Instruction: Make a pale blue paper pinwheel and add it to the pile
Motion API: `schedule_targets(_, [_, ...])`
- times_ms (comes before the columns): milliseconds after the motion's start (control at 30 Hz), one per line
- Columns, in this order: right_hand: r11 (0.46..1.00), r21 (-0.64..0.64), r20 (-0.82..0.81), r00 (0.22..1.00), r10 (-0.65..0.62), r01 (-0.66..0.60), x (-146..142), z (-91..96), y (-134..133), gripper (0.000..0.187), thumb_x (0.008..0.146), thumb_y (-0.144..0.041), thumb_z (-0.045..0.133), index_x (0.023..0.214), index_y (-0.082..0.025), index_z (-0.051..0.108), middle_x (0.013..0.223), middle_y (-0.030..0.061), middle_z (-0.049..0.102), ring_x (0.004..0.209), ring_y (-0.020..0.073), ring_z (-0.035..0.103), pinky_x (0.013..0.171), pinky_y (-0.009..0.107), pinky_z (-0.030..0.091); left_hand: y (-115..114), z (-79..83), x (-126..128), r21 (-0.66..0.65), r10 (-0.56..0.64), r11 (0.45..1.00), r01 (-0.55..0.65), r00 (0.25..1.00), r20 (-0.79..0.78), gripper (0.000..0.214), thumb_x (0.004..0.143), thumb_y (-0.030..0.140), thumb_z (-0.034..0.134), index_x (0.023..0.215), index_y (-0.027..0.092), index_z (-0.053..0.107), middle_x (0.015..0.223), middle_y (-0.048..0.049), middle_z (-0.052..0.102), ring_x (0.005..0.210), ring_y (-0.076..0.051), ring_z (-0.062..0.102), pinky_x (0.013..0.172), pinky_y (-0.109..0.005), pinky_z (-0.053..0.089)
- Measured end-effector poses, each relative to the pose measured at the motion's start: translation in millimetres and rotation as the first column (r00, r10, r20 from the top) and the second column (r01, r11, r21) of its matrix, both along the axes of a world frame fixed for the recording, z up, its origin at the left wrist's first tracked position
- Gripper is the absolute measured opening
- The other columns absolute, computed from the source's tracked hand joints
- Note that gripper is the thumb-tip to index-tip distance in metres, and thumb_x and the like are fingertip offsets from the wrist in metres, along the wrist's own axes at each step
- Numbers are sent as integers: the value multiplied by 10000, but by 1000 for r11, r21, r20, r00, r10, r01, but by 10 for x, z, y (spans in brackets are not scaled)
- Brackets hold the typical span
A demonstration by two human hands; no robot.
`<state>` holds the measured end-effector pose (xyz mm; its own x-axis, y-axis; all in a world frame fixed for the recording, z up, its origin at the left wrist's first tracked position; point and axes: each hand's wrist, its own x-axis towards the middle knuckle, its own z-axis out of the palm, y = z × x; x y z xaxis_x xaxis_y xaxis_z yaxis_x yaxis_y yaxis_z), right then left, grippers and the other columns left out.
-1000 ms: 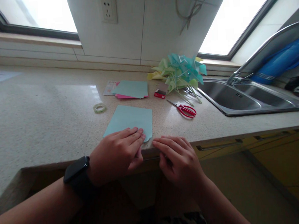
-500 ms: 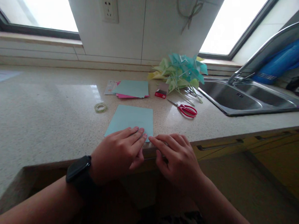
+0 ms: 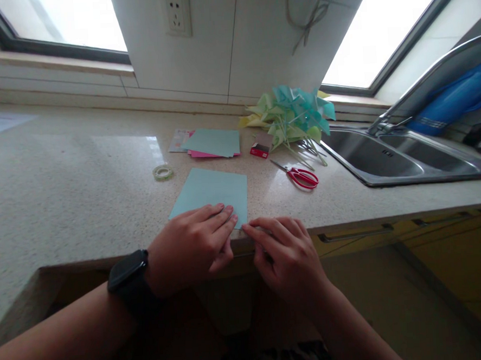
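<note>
A light blue sheet of paper (image 3: 208, 190) lies flat near the counter's front edge. My left hand (image 3: 197, 239), with a black watch at the wrist, rests on the sheet's near part with its fingers stretched out and pressing down. My right hand (image 3: 286, 253) is at the sheet's near right corner, its index fingertip at the corner. Its other fingers are loosely bent, and I see nothing held in them. The paper's near edge is partly hidden under my left hand.
Behind the sheet lies a stack of blue and pink paper (image 3: 214, 142). A tape roll (image 3: 163, 173) is to the left. To the right are red-handled scissors (image 3: 301, 177), a small red box (image 3: 259, 150), paper pinwheels (image 3: 297, 111) and a steel sink (image 3: 369, 150).
My right fingertip has shifted very slightly right along the sheet's near corner. My left hand stays on the paper, and the sheet lies as before.
</note>
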<state>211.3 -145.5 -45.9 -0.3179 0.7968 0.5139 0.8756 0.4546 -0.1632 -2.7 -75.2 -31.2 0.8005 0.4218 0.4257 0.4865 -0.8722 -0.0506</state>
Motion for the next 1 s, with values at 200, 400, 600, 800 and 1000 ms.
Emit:
schedule_targets(200, [1000, 19, -24, 1000, 16, -15, 1, 1, -1, 338, 878, -123, 595, 1184, -208, 710, 1135, 41, 726, 973, 259, 592, 874, 450, 456, 2, -1, 0, 16, -1, 1000, 1, 1000, 13, 394, 900, 180, 534, 1247, 87, 695, 1309, -146, 693, 1188, -301, 663, 1010, -454, 567])
schedule_targets(400, [1000, 23, -27, 1000, 7, -6, -2, -21, 5, 347, 884, -135, 600, 1201, -215, 716, 1136, 38, 728, 959, 264, 577, 868, 453, 453, 1, 8, 1, -9, 4, 1000, -3, 1000, 16, 400, 897, 178, 529, 1251, 98, 696, 1312, -129, 694, 1193, -293, 659, 1022, -448, 558])
schedule_targets(600, [999, 42, -31, 1000, -1, 2, -10, -41, 16, 337, 886, -143, 598, 1190, -214, 725, 1124, 34, 732, 957, 261, 573, 865, 453, 443, 3, -15, 11, -22, 10, 1000, -9, 999, 38, 389, 889, 187, 550, 1240, 112, 703, 1292, -116, 708, 1176, -287, 667, 1011, -446, 565])
schedule_targets(800, [998, 57, -19, 1000, -12, 13, -30, -38, 14, 333, 892, -149, 599, 1196, -208, 722, 1125, 37, 731, 952, 260, 572, 847, 453, 439, -6, 18, 21, -30, 13, 999, -11, 999, 46, 387, 869, 164, 569, 1226, 107, 707, 1262, -128, 721, 1149, -291, 676, 995, -447, 572])
schedule_targets(1000, [997, 68, -9, 1000, -21, 22, -50, -51, 14, 327, 893, -148, 602, 1189, -213, 725, 1115, 32, 734, 948, 257, 569, 833, 447, 435, -14, 23, 18, -44, 18, 999, -16, 999, 49, 379, 864, 167, 574, 1214, 106, 708, 1260, -134, 720, 1148, -298, 671, 976, -462, 579])
